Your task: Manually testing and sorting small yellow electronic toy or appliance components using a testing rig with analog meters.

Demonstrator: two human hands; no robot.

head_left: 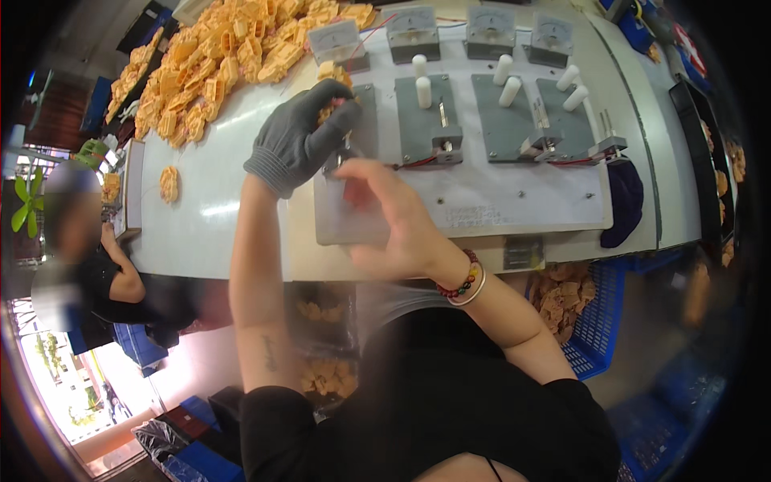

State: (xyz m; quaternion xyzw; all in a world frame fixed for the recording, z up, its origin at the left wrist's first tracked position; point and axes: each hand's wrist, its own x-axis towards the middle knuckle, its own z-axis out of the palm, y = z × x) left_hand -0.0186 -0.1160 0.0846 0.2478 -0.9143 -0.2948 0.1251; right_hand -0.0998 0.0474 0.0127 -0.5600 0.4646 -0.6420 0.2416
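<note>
My left hand (301,132), in a grey knitted glove, is closed around an orange plastic piece (333,108) at the leftmost grey fixture plate (365,112). The glove hides most of that piece. My bare right hand (397,217), slightly blurred, is just below it, index finger and thumb spread apart. Its index fingertip is close to the fixture's metal part by the glove; whether they touch I cannot tell. A blurred red thing (358,193) shows between finger and thumb, apparently not gripped.
A large heap of orange pieces (233,56) covers the back left, with one loose piece (169,185) nearer. More fixtures with white posts (423,92) and meters (414,36) stand to the right. A blue crate (598,329) sits below the table. Another person (88,249) sits at left.
</note>
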